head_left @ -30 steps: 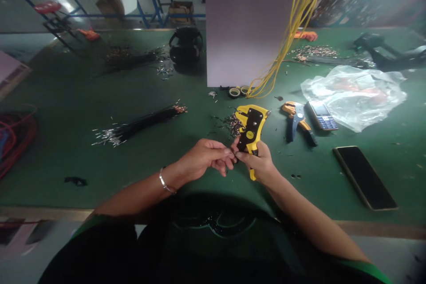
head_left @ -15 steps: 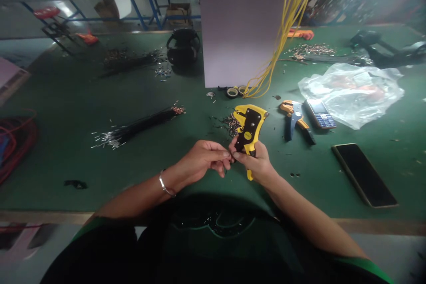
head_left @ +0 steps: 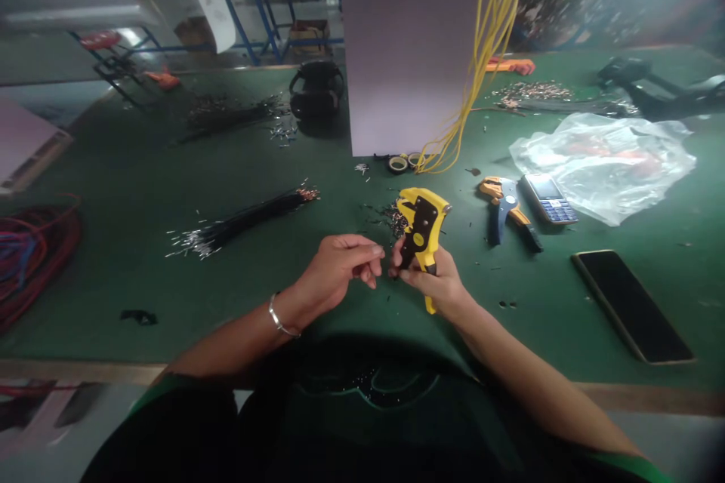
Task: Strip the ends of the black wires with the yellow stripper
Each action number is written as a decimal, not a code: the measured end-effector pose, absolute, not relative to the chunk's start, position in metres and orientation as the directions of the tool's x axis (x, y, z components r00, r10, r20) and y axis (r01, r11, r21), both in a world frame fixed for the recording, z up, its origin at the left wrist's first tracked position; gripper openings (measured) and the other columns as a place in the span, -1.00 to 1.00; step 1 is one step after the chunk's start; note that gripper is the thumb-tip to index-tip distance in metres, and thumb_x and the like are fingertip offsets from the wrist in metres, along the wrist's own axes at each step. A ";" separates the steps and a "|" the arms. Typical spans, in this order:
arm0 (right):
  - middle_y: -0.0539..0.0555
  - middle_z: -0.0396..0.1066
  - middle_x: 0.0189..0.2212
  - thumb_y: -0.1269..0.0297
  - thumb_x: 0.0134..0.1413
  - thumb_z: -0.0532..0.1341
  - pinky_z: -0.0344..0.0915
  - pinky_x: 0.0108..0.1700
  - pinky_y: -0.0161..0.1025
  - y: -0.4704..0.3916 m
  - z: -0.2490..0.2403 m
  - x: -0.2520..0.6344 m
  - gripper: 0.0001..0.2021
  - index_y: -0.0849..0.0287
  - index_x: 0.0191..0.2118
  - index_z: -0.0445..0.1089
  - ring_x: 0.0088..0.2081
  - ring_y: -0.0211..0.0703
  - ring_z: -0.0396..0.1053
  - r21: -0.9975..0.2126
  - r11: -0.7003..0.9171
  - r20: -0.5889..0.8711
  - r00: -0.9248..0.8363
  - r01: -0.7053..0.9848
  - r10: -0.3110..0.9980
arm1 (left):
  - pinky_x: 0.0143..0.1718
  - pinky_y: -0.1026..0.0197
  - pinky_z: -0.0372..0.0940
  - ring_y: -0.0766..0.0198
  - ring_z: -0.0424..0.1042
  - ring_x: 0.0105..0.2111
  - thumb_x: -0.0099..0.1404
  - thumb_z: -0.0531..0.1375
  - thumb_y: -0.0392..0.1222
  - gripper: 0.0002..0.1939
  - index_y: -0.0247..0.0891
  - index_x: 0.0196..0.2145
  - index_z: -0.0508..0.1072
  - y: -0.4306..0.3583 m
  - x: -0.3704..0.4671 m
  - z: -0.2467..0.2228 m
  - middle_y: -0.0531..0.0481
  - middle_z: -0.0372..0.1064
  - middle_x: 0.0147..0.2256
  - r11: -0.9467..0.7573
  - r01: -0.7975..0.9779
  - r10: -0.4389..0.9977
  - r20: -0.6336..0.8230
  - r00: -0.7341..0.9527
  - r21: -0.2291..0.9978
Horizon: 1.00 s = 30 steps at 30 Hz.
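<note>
Yellow stripper (head_left: 421, 230) grasped in right hand (head_left: 440, 279), above counter (head_left: 215, 294), head end forward. Left hand (head_left: 340, 266) just beside, small gap between hands; thumb and fingers near-pinched, can't tell if on anything. Scraps (head_left: 395, 220) near stripper head. Left: black wires (head_left: 252, 219). Right: blue-orange tool (head_left: 508, 205), keypad phone (head_left: 548, 198), smartphone (head_left: 631, 306). Farther back: plastic bag (head_left: 609, 166).

The right hand (head_left: 436, 279) grips 1 yellow-and-black tool (head_left: 422, 226); the left hand (head_left: 340, 272) is curled just beside it. 1 black wire bundle (head_left: 249, 220) lies ahead-left of both hands, 1 smartphone (head_left: 631, 307) to their right.
</note>
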State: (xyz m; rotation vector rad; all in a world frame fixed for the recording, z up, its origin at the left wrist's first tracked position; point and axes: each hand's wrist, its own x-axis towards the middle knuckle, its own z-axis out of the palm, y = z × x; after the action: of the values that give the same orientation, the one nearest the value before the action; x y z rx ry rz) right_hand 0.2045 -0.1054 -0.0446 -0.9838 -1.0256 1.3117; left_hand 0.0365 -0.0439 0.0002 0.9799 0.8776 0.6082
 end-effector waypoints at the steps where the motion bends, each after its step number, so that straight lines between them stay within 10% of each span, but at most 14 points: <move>1: 0.00 0.33 -0.40 0.36 -0.15 0.32 0.32 -0.33 -0.19 -0.106 -0.045 0.203 -0.78 0.16 -0.30 0.33 -0.38 -0.18 0.35 -0.965 0.017 0.023 -0.021 -0.262 1.000 | -0.62 0.33 0.23 0.45 0.28 -0.68 0.11 0.29 -0.25 -0.84 -0.35 -0.57 0.48 -0.043 0.036 0.001 0.05 0.36 -0.64 0.414 -0.061 0.804 -0.333 0.493 0.908; 30: -0.01 0.36 -0.45 0.34 -0.15 0.29 0.32 -0.39 -0.18 -0.108 -0.051 0.193 -0.77 0.12 -0.32 0.24 -0.45 -0.18 0.31 -0.986 0.054 0.066 -0.072 -0.155 0.995 | -0.60 0.30 0.21 0.44 0.29 -0.67 0.13 0.25 -0.25 -0.84 -0.32 -0.55 0.40 -0.052 0.048 -0.002 0.02 0.38 -0.63 0.330 -0.043 0.872 -0.287 0.397 0.943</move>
State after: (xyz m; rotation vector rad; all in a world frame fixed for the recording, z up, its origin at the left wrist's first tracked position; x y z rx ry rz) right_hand 0.1930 -0.1082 -0.0512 -1.0142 -1.1785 1.2889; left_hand 0.0484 -0.0520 -0.0020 1.0608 0.9779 0.7430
